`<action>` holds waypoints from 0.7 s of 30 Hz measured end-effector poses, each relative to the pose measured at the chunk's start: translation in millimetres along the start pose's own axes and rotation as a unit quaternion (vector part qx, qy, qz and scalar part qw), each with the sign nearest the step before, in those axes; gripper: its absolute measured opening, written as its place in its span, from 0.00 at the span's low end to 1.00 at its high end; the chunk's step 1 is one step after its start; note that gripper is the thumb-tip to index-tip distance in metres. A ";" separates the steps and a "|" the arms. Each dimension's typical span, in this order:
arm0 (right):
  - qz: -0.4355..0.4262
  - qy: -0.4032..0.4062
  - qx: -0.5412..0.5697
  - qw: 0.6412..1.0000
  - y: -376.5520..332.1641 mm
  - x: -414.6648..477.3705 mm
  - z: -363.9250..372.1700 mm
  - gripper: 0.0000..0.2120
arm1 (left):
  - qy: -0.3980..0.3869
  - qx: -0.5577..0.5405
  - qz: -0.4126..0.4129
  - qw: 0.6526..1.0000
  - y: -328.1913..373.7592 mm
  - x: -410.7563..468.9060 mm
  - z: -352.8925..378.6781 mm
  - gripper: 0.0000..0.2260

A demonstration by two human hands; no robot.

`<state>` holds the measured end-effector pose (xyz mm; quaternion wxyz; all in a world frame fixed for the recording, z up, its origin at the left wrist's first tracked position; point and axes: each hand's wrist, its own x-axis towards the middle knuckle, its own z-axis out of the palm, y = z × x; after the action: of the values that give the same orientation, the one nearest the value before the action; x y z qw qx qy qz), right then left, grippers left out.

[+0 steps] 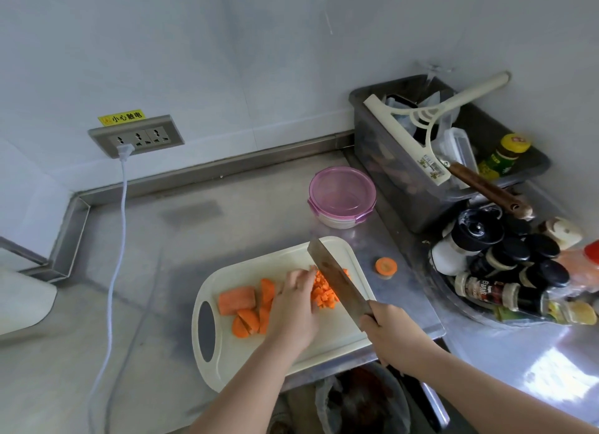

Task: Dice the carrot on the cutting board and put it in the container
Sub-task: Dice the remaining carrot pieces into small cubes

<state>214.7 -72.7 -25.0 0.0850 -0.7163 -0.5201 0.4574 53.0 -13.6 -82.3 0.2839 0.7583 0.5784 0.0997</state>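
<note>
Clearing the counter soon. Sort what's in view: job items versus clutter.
Job: cutting board, carrot chunks, diced carrot, cleaver in right hand, left hand, lidded container.

Clutter: carrot end, spice bottles, squeegee, grey bin, power cord.

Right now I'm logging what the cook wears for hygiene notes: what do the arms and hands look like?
Both forearms are bare, with no sleeves in view. The left hand and right hand wear no gloves, and no rings, watch or bracelets are visible.
</note>
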 end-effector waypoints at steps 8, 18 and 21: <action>-0.031 0.016 -0.030 0.999 4.1 -1.1 -3.2 0.14 | 0.031 0.037 -0.018 0.999 -4.8 -5.1 -5.5 0.21; -0.150 0.132 -0.332 0.922 17.3 -0.5 -10.8 0.12 | 0.216 -0.215 -0.058 0.951 -14.8 4.9 -64.2 0.16; -0.185 0.169 -0.403 0.880 17.0 0.4 -16.0 0.16 | 0.087 -0.144 0.013 0.986 -8.3 10.8 -70.3 0.18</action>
<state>238.0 -74.3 -26.3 -0.0417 -0.6460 -0.7601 0.0562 15.9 20.1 -31.2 0.3376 0.7049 0.5708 0.2516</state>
